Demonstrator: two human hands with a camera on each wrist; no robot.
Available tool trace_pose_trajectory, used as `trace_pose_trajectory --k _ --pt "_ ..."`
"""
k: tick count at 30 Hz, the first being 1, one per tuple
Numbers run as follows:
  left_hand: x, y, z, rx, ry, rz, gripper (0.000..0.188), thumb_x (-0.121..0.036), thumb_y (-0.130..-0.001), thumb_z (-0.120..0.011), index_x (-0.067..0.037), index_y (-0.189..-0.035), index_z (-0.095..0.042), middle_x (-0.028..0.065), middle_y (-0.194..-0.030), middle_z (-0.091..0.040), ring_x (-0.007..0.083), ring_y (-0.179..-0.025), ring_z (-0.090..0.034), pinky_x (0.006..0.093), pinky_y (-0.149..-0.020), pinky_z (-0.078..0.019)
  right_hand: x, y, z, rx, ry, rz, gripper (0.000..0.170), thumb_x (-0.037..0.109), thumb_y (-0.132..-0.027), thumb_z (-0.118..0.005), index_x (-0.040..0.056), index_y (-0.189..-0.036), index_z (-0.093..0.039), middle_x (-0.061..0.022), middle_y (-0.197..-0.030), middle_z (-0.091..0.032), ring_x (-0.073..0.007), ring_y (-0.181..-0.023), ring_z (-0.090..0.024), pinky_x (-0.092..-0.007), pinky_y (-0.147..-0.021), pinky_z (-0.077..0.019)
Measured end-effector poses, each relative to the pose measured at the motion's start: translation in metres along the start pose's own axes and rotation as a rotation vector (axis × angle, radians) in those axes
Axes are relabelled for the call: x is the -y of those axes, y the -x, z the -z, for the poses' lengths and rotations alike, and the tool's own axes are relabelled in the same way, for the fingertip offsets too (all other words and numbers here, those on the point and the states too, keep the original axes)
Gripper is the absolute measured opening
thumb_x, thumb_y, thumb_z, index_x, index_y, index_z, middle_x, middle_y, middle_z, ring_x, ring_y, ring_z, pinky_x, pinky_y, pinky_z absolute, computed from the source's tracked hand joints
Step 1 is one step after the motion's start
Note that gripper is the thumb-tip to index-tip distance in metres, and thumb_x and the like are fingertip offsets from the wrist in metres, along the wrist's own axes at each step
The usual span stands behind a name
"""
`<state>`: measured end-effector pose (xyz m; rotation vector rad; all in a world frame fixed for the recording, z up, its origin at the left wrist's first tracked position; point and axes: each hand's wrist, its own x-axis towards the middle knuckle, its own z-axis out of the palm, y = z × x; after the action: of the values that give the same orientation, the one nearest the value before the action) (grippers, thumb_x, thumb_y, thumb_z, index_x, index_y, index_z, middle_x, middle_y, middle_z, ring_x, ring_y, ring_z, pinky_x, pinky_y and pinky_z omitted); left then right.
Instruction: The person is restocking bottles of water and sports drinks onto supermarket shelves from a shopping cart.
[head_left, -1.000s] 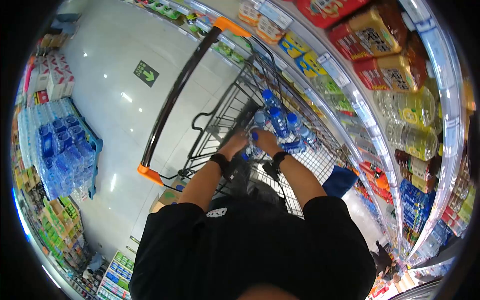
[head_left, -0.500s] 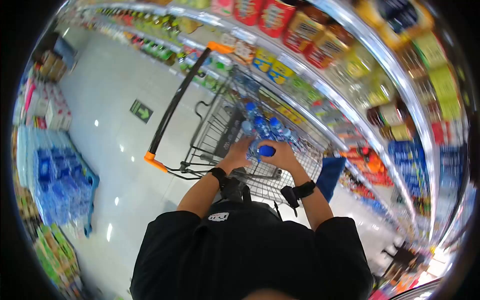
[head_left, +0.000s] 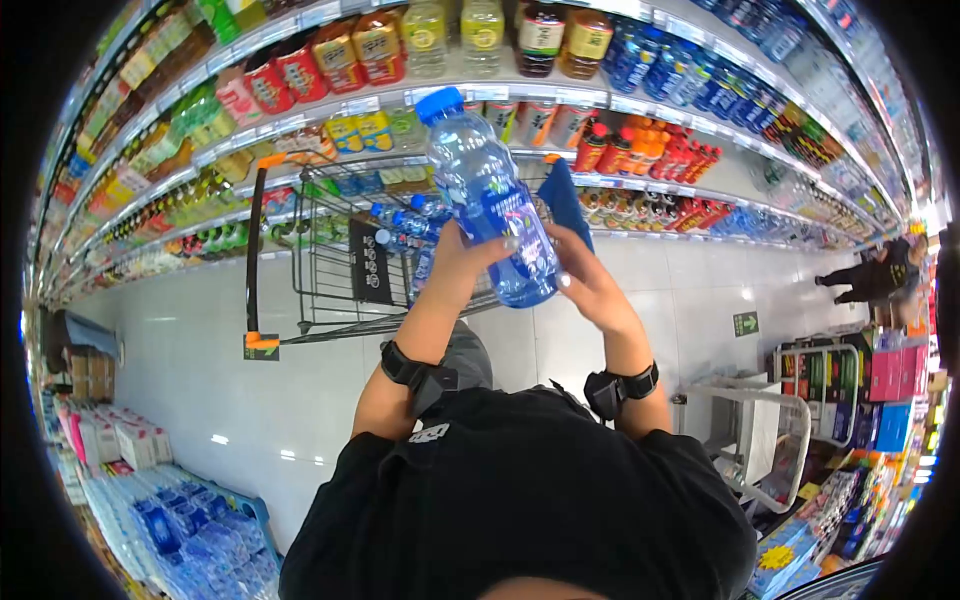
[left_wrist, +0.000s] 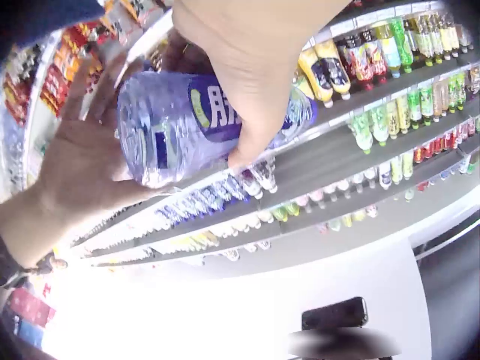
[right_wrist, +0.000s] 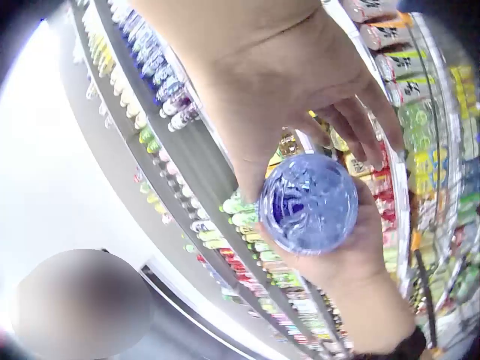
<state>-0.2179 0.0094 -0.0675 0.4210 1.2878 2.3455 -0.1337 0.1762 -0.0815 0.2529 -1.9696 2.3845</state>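
Note:
A large clear water bottle (head_left: 500, 205) with a blue cap and a blue-purple label is held up, tilted, above the shopping cart (head_left: 330, 290). My left hand (head_left: 462, 268) grips the bottle's body, its thumb across the label in the left wrist view. By the base, my right hand (head_left: 592, 285) has its fingers spread and loosely bent; in the left wrist view this right hand (left_wrist: 79, 161) reaches around the bottom end without closing on it. The right wrist view looks straight at the round bottle base (right_wrist: 309, 204). Several blue-capped bottles (head_left: 415, 222) lie in the cart.
Drink shelves (head_left: 560, 95) run along the far side behind the cart. A blue cloth-like piece (head_left: 566, 205) hangs at the cart's end. Wrapped water packs (head_left: 190, 530) stand at lower left, a metal trolley (head_left: 790, 430) at lower right. A person (head_left: 875, 272) stands far right.
The bottle has come up out of the cart area toward the shelves, in my left hand. My right hand has opened away from the cap to the base. The view has turned to face the shelves.

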Motion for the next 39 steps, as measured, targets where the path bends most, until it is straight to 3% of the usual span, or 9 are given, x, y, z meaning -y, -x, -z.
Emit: trace_pose_trajectory --k 2,9,12,14,17,20,24,25,39 --pt "-0.007 0.002 -0.017 0.0 -0.033 0.032 0.05 -0.014 -0.067 -0.072 0.002 -0.109 -0.052 0.0102 -0.098 -0.061 0.0173 -0.089 -0.059 0.0308 -0.081 -0.0459 0.013 0.016 -0.018 -0.011 -0.228 0.057 0.073 0.01 -0.074 -0.068 0.0003 -0.133 -0.025 -0.0087 -0.115 -0.048 -0.0159 -0.108 -0.047 -0.0316 -0.088 -0.0427" --pt "-0.017 -0.012 -0.033 0.187 -0.108 -0.038 0.059 -0.028 -0.077 -0.066 0.0 -0.122 -0.041 0.0091 -0.112 -0.054 0.0147 -0.103 -0.05 0.0309 -0.091 -0.0375 0.011 0.012 -0.005 -0.092 -0.107 0.16 0.079 0.021 -0.072 -0.07 -0.0023 -0.132 -0.024 -0.013 -0.119 -0.047 -0.0198 -0.105 -0.051 -0.0326 -0.087 -0.0444" --pt "-0.027 -0.034 -0.037 0.247 -0.176 -0.131 0.077 -0.05 -0.071 -0.065 0.002 -0.123 -0.04 0.0106 -0.117 -0.052 0.0198 -0.107 -0.051 0.0344 -0.093 -0.0389 0.031 -0.004 0.002 0.071 -0.503 0.049 0.082 0.04 -0.068 -0.068 -0.0044 -0.127 -0.032 -0.0202 -0.105 -0.054 -0.0289 -0.087 -0.06 -0.0405 -0.071 -0.0523" --pt "-0.024 -0.055 -0.04 0.379 -0.018 -0.084 0.087 -0.054 -0.069 -0.064 0.0 -0.13 -0.032 0.0186 -0.122 -0.049 0.0274 -0.115 -0.047 0.0398 -0.096 -0.0393 0.036 -0.015 0.01 0.203 -0.683 -0.151 0.097 0.06 -0.061 -0.061 -0.0048 -0.127 -0.032 -0.0318 -0.094 -0.052 -0.0355 -0.077 -0.06 -0.0399 -0.055 -0.0533" --pt "-0.016 -0.083 -0.059 0.576 0.291 -0.117 0.084 -0.048 -0.07 -0.066 0.001 -0.129 -0.033 0.0214 -0.119 -0.05 0.0318 -0.11 -0.051 0.0415 -0.094 -0.0418 0.022 -0.042 0.023 0.613 -1.213 -0.193 0.097 0.06 -0.062 -0.06 -0.0032 -0.129 -0.029 -0.0361 -0.097 -0.048 -0.0386 -0.077 -0.059 -0.0413 -0.049 -0.0534" --pt "-0.021 -0.101 -0.066 0.31 0.257 -0.013 0.075 -0.042 -0.07 -0.067 0.002 -0.124 -0.038 0.0209 -0.113 -0.054 0.0311 -0.104 -0.055 0.0411 -0.09 -0.0452 0.031 -0.062 0.041 0.457 -1.061 -0.3 0.097 0.059 -0.062 -0.061 -0.0015 -0.13 -0.028 -0.0363 -0.102 -0.046 -0.0401 -0.08 -0.059 -0.0421 -0.052 -0.0546" --pt "-0.016 -0.134 -0.077 0.031 -0.057 -0.163 0.05 -0.022 -0.076 -0.067 0.001 -0.115 -0.045 0.0102 -0.097 -0.06 0.0163 -0.083 -0.061 0.0295 -0.073 -0.0498 0.043 -0.075 0.07 0.02 -0.377 -0.064 0.075 0.042 -0.076 -0.063 -0.0005 -0.128 -0.03 -0.0253 -0.111 -0.049 -0.0386 -0.086 -0.059 -0.0405 -0.055 -0.0557" --pt "-0.013 -0.14 -0.084 0.04 -0.048 -0.157 0.049 -0.021 -0.076 -0.067 0.0 -0.114 -0.046 0.0097 -0.097 -0.06 0.0157 -0.083 -0.06 0.029 -0.072 -0.0495 0.04 -0.077 0.081 0.067 -0.494 -0.017 0.067 0.022 -0.082 -0.059 0.0054 -0.132 -0.018 -0.0198 -0.111 -0.051 -0.0341 -0.085 -0.061 -0.0391 -0.058 -0.0557" --pt "0.086 -0.213 -0.236 0.079 -0.004 -0.051 0.042 -0.013 -0.075 -0.067 -0.003 -0.112 -0.048 0.0076 -0.097 -0.058 0.0136 -0.082 -0.058 0.027 -0.07 -0.049 0.06 -0.028 0.257 0.003 -0.607 0.027 0.066 0.02 -0.08 -0.06 0.0041 -0.132 -0.021 -0.0188 -0.107 -0.054 -0.0326 -0.082 -0.062 -0.0378 -0.057 -0.0551"
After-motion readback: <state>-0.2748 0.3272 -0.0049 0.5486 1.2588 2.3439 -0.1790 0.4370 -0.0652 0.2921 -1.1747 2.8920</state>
